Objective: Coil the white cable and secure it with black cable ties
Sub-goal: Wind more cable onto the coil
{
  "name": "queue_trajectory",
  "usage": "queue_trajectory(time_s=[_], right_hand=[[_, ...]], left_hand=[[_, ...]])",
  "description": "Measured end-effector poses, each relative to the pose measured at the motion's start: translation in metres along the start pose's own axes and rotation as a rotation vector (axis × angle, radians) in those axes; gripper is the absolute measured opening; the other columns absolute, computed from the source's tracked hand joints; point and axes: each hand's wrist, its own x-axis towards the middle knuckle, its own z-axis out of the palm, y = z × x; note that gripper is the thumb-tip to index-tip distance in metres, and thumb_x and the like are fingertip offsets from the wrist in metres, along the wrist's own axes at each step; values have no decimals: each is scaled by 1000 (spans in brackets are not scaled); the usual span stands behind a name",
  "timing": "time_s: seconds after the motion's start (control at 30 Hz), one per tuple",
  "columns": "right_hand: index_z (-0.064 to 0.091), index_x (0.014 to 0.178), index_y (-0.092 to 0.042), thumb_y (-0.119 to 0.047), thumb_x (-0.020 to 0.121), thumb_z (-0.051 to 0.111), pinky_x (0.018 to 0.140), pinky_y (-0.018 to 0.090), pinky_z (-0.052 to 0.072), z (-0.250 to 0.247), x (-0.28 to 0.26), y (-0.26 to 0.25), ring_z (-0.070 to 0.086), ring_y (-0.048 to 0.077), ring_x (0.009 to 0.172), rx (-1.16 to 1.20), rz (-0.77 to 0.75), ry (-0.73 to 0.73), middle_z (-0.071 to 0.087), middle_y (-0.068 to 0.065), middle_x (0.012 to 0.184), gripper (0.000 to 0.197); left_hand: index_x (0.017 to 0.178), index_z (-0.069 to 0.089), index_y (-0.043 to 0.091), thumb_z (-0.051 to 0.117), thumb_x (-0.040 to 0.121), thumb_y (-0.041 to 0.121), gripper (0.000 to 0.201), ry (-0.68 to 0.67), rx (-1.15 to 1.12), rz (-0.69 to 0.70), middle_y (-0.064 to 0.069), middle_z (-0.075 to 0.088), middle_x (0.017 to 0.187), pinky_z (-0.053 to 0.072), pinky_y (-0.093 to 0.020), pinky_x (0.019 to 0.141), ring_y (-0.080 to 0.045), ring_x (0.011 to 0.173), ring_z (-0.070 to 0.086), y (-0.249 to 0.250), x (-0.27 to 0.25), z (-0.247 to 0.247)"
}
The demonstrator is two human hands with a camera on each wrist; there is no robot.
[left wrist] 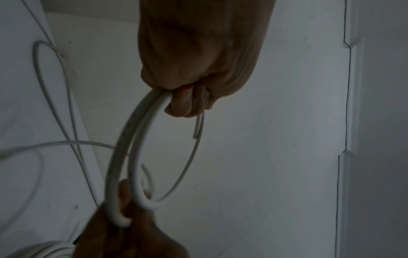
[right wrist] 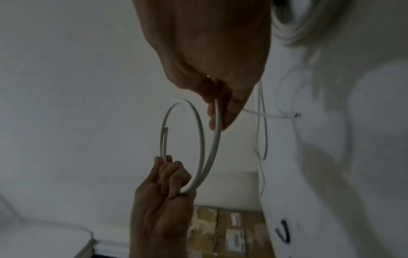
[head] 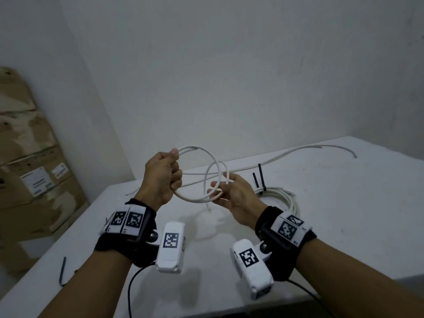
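Note:
The white cable (head: pixel 197 199) forms a few loops in the air above the table. My left hand (head: pixel 175 171) grips the left side of the loops in a fist, with a short cable end poking past its fingers (left wrist: pixel 187 103). My right hand (head: pixel 220 187) pinches the right side of a loop between thumb and fingers (right wrist: pixel 212 111). From there the cable's free length (head: pixel 298 152) trails back right across the table (head: pixel 344 226). In the right wrist view the cable loops (right wrist: pixel 202 139) run down to the left hand (right wrist: pixel 167 176). A loose black cable tie (head: pixel 62 269) lies at the table's left edge.
A second white cable coil (head: pixel 284 198), bound with black ties (head: pixel 260 175) that stick upward, lies on the table just right of my right hand. Stacked cardboard boxes (head: pixel 29 168) stand on the left beside the table. White walls close in behind.

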Motion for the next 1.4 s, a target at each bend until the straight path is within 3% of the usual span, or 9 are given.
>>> queue_trajectory(time_s=[0.17,0.3,0.37,0.6,0.8,0.93,1.13,1.27,1.4], right_hand=[[57,119,-21,6,94,43,63,31,58,-10,-4,-9,62,16,62,-187,-248,-144,58,5,72,39],[60,110,-30,-3,101,36,60,28,54,-13,-5,-15,60,10,55,-188,-263,-195,64,-9,62,37],[61,105,-33,-6,101,37,56,27,53,-13,-4,-17,57,13,57,-203,-294,-177,60,-6,65,36],[59,105,-26,-22,101,41,51,23,44,-13,1,-23,53,10,60,-363,-407,-67,54,-2,79,19],[61,87,-26,-6,100,40,43,20,38,-17,5,-26,42,7,44,-298,-430,22,48,-2,58,32],[63,90,-19,-4,99,40,43,22,35,-24,8,-28,36,10,46,-227,-357,34,44,-1,58,30],[63,91,-20,-4,100,41,43,20,33,-26,7,-30,33,9,46,-181,-364,13,42,-2,58,29],[62,97,-19,-5,100,41,41,18,33,-29,9,-29,34,6,41,-209,-382,14,42,-3,56,26],[62,95,-22,-7,100,41,42,19,33,-35,8,-28,33,6,41,-227,-374,-4,41,-1,58,26]], left_hand=[[80,43,14,52,99,20,22,-3,27,15,8,29,43,18,-13,34,-6,33,22,-9,0,-3],[79,41,15,53,98,22,24,16,47,58,8,30,43,17,-13,36,-7,34,22,-14,1,1],[78,40,16,53,98,23,25,13,57,81,8,30,43,17,-13,37,-7,34,21,-17,0,6],[79,45,13,54,98,22,23,-1,145,128,7,33,46,17,-15,37,-8,36,23,-26,-6,19],[84,48,10,49,100,26,23,-92,118,37,6,29,50,17,-15,36,-7,36,22,-29,-10,28],[81,47,13,51,98,29,25,-226,83,-40,8,24,48,15,-15,36,-6,36,18,-22,-13,29],[78,47,15,61,91,9,20,-168,137,65,5,28,48,18,-13,36,-8,33,20,-28,-9,37],[96,47,18,58,94,16,11,-128,129,11,6,31,49,18,-16,37,-8,35,21,-33,-7,41],[122,44,36,55,97,20,32,-178,223,74,8,32,48,24,-19,37,-9,38,26,-39,-6,39]])
